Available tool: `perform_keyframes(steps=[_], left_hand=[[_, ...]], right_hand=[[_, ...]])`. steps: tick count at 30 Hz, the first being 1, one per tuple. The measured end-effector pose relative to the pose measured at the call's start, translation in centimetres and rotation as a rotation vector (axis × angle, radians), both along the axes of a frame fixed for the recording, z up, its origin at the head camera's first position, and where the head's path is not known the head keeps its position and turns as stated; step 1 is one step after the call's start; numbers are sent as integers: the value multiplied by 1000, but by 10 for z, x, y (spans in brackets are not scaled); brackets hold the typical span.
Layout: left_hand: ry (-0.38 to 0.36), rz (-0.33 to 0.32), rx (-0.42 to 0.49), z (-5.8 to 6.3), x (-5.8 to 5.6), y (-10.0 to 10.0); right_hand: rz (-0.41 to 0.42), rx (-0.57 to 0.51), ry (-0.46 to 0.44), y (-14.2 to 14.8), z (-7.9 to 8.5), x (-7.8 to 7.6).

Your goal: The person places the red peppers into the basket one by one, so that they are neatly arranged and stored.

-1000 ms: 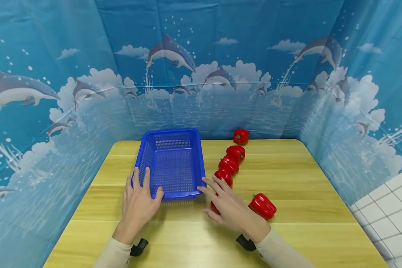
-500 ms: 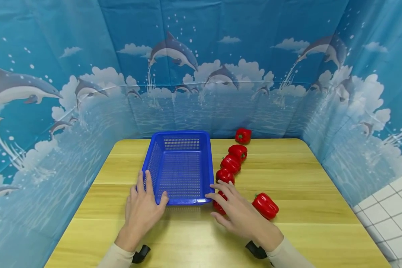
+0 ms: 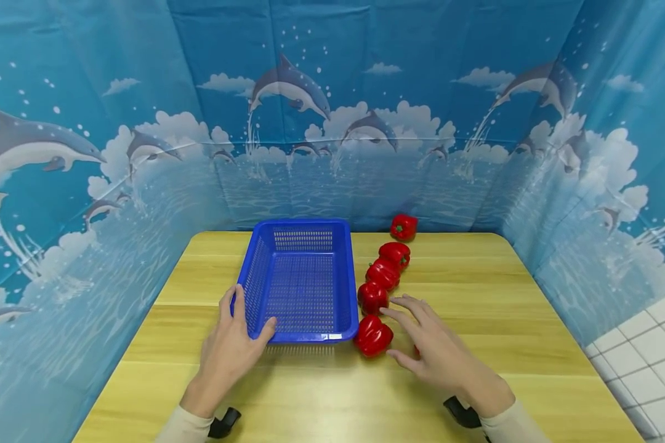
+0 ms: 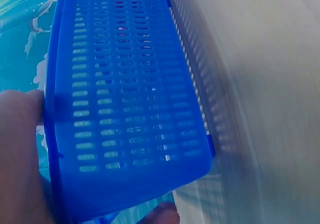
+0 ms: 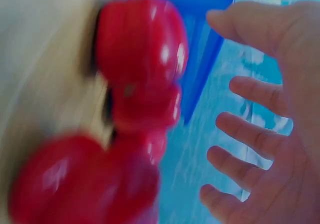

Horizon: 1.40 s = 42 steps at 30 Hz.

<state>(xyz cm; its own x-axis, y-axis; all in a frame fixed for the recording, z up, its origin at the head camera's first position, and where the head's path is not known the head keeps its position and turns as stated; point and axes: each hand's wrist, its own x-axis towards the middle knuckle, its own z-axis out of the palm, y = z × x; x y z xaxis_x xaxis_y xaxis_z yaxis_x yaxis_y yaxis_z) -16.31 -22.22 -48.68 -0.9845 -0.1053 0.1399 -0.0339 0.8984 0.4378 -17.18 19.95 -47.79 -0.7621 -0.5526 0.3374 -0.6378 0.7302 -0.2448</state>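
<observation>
A blue plastic basket (image 3: 302,289) with slotted walls stands on the table. My left hand (image 3: 228,347) holds its near left corner, thumb over the front rim and fingers along the left side. In the left wrist view the thumb (image 4: 20,154) lies over the basket rim (image 4: 52,109). My right hand (image 3: 440,351) hovers with spread, slightly bent fingers right of the nearest red bell pepper (image 3: 374,336) and holds nothing. More bell peppers (image 3: 373,298) run in a row along the basket's right side; another (image 3: 417,351) is mostly hidden behind my right hand.
One bell pepper (image 3: 404,227) sits at the table's back edge. The wooden table (image 3: 476,277) has a dolphin-print curtain (image 3: 366,178) behind it and at both sides. White tiles (image 3: 643,357) show at the right.
The basket has slid right toward the pepper row with my left hand at its corner. My right hand has left the basket's right rim and moved right, uncovering the nearest pepper.
</observation>
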Motion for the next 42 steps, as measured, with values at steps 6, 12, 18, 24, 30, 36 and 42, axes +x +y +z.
perform_keyframes(steps=[6, 12, 18, 24, 30, 36, 42], left_hand=[[-74, 17, 36, 4, -1, -4], [-97, 20, 29, 6, -3, -5], [-99, 20, 40, 8, -6, -7], [-115, 18, 38, 8, -8, -8], [-86, 28, 36, 8, -10, -9], [-102, 46, 75, 9, -12, -10], [-108, 44, 77, 8, -14, -11]], right_hand=[[-96, 25, -28, 43, 1, -3], [-151, 57, -185, 64, -1, -7], [-149, 51, -293, 66, -6, -14], [-141, 60, -361, 67, -8, -19], [-148, 46, -386, 67, -8, -23], [-174, 27, -371, 65, -10, -25], [-185, -39, -252, 59, -8, -31]])
